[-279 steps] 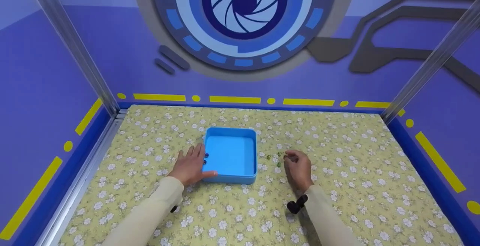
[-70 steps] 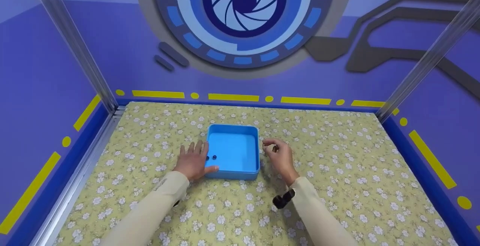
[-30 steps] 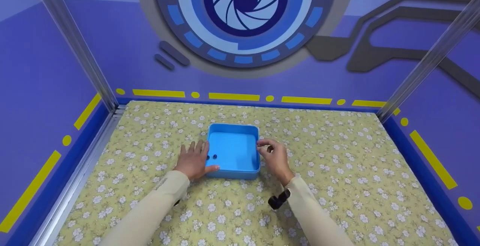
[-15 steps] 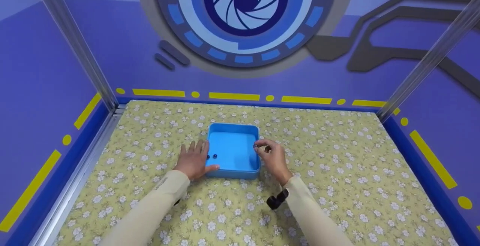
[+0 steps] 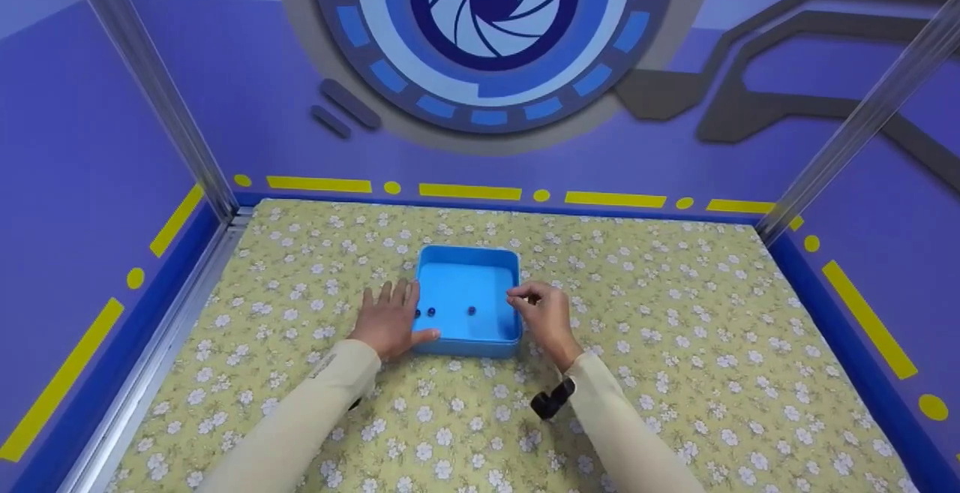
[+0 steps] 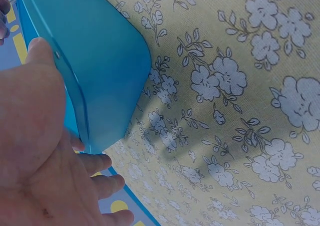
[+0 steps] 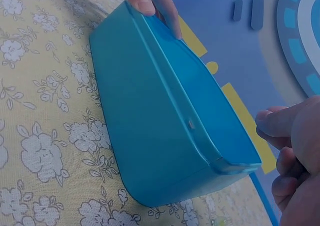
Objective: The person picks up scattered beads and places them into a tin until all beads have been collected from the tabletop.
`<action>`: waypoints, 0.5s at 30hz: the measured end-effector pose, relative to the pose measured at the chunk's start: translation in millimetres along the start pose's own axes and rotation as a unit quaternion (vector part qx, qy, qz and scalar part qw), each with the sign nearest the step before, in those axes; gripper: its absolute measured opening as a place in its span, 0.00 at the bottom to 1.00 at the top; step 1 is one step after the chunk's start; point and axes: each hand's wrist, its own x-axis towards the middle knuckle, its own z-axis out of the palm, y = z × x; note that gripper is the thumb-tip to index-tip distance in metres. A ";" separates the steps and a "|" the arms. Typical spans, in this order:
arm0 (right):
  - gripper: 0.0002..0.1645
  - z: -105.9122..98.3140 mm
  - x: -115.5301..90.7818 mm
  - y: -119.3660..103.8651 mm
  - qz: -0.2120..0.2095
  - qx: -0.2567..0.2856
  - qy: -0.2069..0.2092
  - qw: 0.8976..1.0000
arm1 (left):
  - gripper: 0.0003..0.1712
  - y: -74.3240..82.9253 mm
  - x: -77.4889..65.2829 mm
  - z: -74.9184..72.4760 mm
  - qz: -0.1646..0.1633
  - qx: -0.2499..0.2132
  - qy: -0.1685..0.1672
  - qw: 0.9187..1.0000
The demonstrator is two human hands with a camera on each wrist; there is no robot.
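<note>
A blue square box (image 5: 480,348) stands on the cloth between the hands. Inside it are dark marbles: one (image 5: 431,312) near the left side, one (image 5: 418,314) close by the left wall, and another (image 5: 471,311) nearer the middle. The left hand (image 5: 386,323) lies at the box's left side with straight fingers, its thumb on the front rim. The right hand (image 5: 546,317) is over the right rim, fingers curled, thumb and forefinger tips close together with no marble showing between them. In the right wrist view, a small greenish marble (image 7: 218,221) lies on the cloth beyond the box.
A yellow cloth (image 5: 675,373) with white flowers covers the table. Blue-purple panels (image 5: 225,103) stand behind and on both sides, with metal posts (image 5: 150,88) at the corners. A black wrist camera (image 5: 553,399) sits at the right cuff.
The right hand came left from the cloth to the box's right rim with a marble pinched in its fingertips, then let it go; it now lies inside the box. The left hand stays on the box.
</note>
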 end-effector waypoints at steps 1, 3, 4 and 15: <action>0.05 -0.2 0.0 0.0 0.001 -0.001 0.000 1.000 | 0.55 0.3 -0.1 -0.2 0.001 -0.004 0.000 1.000; 0.05 -0.8 -0.2 0.5 0.005 -0.002 0.001 1.000 | 0.55 0.9 -0.2 -0.6 0.000 -0.004 -0.002 1.000; 0.05 -1.2 -0.4 0.8 0.008 -0.001 0.002 1.000 | 0.55 1.1 -0.2 -0.6 0.000 -0.005 -0.003 1.000; 0.05 -7.6 0.3 7.8 0.020 -0.005 0.016 1.000 | 0.55 -0.4 1.0 0.8 0.004 0.002 0.003 1.000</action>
